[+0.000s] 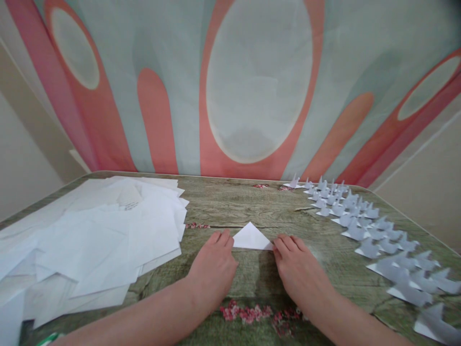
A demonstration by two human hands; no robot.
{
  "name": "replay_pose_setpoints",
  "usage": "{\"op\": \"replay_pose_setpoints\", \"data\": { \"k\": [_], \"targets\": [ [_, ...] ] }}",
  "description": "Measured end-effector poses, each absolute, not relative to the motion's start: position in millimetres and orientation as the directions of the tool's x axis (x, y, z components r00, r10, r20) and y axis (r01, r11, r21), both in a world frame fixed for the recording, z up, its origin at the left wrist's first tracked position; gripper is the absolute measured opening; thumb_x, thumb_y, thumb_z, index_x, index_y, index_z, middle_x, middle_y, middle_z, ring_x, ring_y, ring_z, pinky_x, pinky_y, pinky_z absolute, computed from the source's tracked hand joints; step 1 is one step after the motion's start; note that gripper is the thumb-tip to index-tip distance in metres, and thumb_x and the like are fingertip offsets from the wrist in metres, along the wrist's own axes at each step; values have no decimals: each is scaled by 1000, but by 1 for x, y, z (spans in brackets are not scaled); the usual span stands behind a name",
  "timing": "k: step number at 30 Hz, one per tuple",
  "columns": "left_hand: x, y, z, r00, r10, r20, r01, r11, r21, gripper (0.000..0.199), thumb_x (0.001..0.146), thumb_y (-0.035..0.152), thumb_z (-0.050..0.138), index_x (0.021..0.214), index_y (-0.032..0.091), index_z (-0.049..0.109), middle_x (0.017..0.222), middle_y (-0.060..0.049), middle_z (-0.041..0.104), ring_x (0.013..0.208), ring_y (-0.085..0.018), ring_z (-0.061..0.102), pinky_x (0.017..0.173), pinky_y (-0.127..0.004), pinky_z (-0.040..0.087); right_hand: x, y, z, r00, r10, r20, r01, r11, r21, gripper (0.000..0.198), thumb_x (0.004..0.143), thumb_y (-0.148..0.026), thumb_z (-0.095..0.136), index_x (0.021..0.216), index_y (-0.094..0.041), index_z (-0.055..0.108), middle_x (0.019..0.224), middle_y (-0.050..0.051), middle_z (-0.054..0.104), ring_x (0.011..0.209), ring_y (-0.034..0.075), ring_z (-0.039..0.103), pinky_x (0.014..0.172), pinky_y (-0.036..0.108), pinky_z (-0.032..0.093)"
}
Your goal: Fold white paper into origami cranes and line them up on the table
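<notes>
A white sheet of paper folded into a triangle (pixel 251 237) lies on the table in front of me, its peak pointing away. My left hand (pixel 215 262) is closed on the triangle's left corner, fingers bent over it. At the opposite corner my right hand (pixel 296 264) pinches the paper in the same way. Both thumbs are mostly hidden from view. The long folded edge runs between my two hands, facing me.
A wide, uneven pile of white paper sheets (pixel 97 240) covers the table's left side. Several folded white paper birds (pixel 369 247) stand in rows along the right. The wood-patterned tabletop (pixel 230 204) meets a patterned curtain (pixel 183 96) behind. Something green (pixel 49 339) shows at bottom left.
</notes>
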State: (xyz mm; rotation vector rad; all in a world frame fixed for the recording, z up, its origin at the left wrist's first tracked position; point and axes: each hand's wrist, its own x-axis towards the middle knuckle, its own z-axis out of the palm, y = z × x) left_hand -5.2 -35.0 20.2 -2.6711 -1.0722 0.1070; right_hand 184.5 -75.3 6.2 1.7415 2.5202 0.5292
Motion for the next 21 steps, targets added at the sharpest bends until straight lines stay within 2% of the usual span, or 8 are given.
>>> {"op": "replay_pose_setpoints", "data": {
  "k": [6,11,13,15,16,18,21],
  "targets": [
    [-7,-35,16,729,684,23,667,-702,-248,26,81,34,54,82,14,71,107,-14,61,112,-29,45,90,-40,32,184,-76,13,-339,936,96,903,294,313,18,70,-4,53,66,-13,68,80,13,62,83,26,52,76,40,38],
    [-5,-34,15,734,677,50,667,-704,-244,24,82,29,54,85,11,71,108,-16,61,112,-29,46,92,-40,32,193,-68,17,-290,945,149,946,260,191,18,73,-4,54,69,-14,68,77,9,62,79,22,54,76,36,36],
    [-4,-34,13,742,667,66,659,-708,-255,23,83,26,52,87,11,70,107,-16,62,112,-28,47,92,-39,33,197,-62,14,-263,938,225,964,245,104,21,76,-5,52,83,-16,68,83,8,63,80,20,55,78,35,36],
    [-2,-34,10,758,647,79,641,-718,-271,22,83,21,52,88,10,70,107,-17,62,111,-29,48,91,-40,34,200,-57,8,-226,924,310,970,242,-14,31,81,-12,49,110,-16,59,99,9,61,89,22,54,79,36,38],
    [-2,-35,8,765,638,87,634,-722,-279,22,83,20,51,88,9,69,107,-18,61,111,-29,48,91,-40,34,200,-54,3,-217,919,329,962,259,-90,34,83,-16,49,117,-15,53,103,10,60,92,22,53,80,36,39],
    [-1,-35,6,773,625,103,625,-725,-288,21,83,18,51,87,8,69,108,-19,61,110,-30,49,90,-40,35,199,-50,-6,-209,916,343,919,303,-251,37,82,-22,50,119,-15,49,104,10,58,95,22,52,80,37,42],
    [-1,-36,6,767,631,113,633,-718,-291,21,83,19,51,88,7,69,104,-19,62,106,-30,51,86,-40,37,198,-45,-19,-198,920,340,819,345,-458,40,79,-22,54,118,-16,48,102,9,58,93,21,52,81,38,44]
  ]
}}
